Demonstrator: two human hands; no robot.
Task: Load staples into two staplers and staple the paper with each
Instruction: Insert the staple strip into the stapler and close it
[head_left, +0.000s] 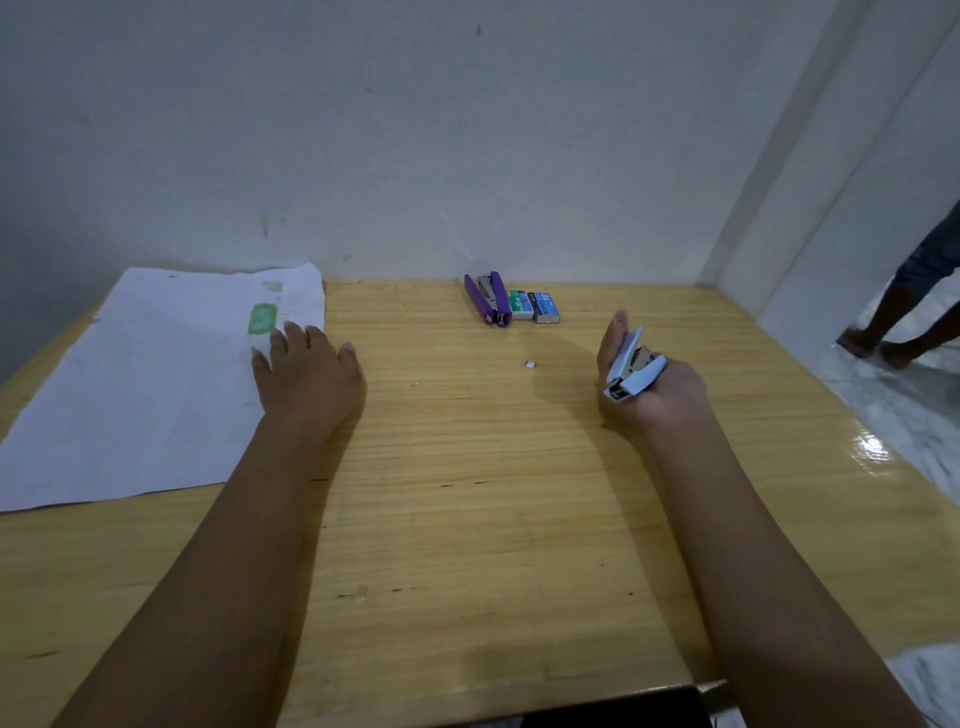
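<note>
My right hand holds a pale blue stapler above the right half of the wooden table, its fingers curled round the body. My left hand lies flat with straight fingers, fingertips on the right edge of a white paper sheet that has green marks near its top right. A purple stapler lies hinged open at the back of the table. Beside it sit two small staple boxes, one green and one blue. A tiny clump of staples lies loose between the hands.
The wooden table butts against a pale wall at the back and a white panel at the right. A person's legs stand on the tiled floor at the far right. A dark object shows at the table's near edge.
</note>
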